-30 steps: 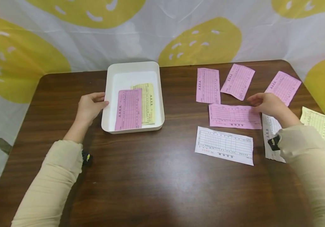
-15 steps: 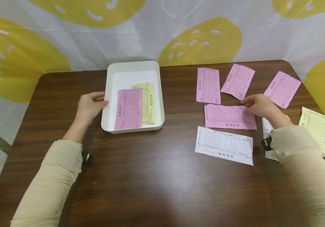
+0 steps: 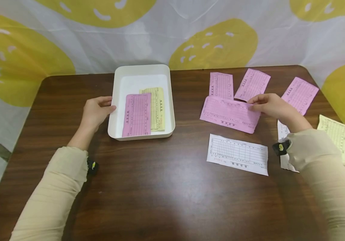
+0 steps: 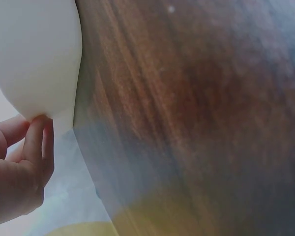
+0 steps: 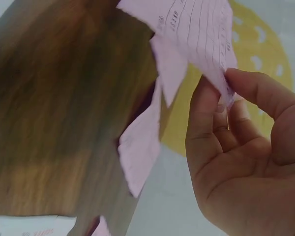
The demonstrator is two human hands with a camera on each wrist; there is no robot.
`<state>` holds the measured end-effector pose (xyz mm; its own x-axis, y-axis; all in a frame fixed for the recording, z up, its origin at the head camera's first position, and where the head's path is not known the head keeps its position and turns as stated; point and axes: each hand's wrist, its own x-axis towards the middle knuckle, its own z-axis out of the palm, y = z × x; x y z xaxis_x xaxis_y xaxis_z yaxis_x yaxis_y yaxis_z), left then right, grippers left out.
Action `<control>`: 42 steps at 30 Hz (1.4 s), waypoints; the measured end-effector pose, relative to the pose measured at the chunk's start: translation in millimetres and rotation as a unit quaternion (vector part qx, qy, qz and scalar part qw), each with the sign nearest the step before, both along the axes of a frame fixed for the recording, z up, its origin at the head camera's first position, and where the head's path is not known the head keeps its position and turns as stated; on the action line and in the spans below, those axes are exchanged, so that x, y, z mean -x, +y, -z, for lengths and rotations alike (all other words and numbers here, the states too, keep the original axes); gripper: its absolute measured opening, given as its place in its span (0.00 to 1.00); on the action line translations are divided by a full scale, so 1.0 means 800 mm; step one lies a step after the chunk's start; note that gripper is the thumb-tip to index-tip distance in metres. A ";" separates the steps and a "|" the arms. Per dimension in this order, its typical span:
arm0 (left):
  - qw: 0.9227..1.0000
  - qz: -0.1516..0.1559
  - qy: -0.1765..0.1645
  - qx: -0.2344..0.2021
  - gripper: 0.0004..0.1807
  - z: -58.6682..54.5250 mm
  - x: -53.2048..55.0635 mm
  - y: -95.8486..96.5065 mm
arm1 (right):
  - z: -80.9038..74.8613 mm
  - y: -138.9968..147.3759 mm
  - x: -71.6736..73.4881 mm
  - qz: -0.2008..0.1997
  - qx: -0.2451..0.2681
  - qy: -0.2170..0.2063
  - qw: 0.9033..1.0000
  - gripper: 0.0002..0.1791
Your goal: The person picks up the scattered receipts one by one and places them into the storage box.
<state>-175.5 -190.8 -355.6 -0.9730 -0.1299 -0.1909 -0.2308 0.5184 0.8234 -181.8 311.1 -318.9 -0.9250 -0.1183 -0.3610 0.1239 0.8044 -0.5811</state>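
Note:
My right hand (image 3: 270, 105) pinches the right end of a pink printed form (image 3: 229, 113) between thumb and fingers. In the right wrist view this form (image 5: 196, 29) is lifted and bends down to the fingertips. It overlaps another pink form (image 3: 221, 83) in the head view. My left hand (image 3: 95, 112) holds the left rim of a white tray (image 3: 142, 69), and the left wrist view has thumb and fingertips together at the tray's edge (image 4: 37, 64). Inside the tray, a pink form (image 3: 137, 115) partly covers a yellow form (image 3: 158, 110).
Two more pink forms (image 3: 254, 83) lie at the back right. A white form (image 3: 237, 154) is nearer the front. Another white form (image 3: 287, 164) is partly hidden under my right wrist, beside a yellow form (image 3: 335, 135). A patterned curtain (image 3: 148, 33) hangs behind the wooden table (image 3: 160, 187).
The pink form in my right hand has come off the table and moved left and away from me, over the form behind. My left hand has stayed at the tray.

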 end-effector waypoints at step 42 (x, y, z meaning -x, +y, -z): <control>1.000 0.001 0.000 -0.002 0.24 -0.005 -0.003 0.004 | 0.007 -0.219 -0.005 0.101 0.410 -0.084 0.903 0.09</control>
<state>-173.1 -187.7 -351.4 -0.9732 -0.1279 -0.1912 -0.2300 0.5155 0.8254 -177.7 135.8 -324.3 -0.8983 -0.2449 -0.3648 0.3605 0.0639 -0.9306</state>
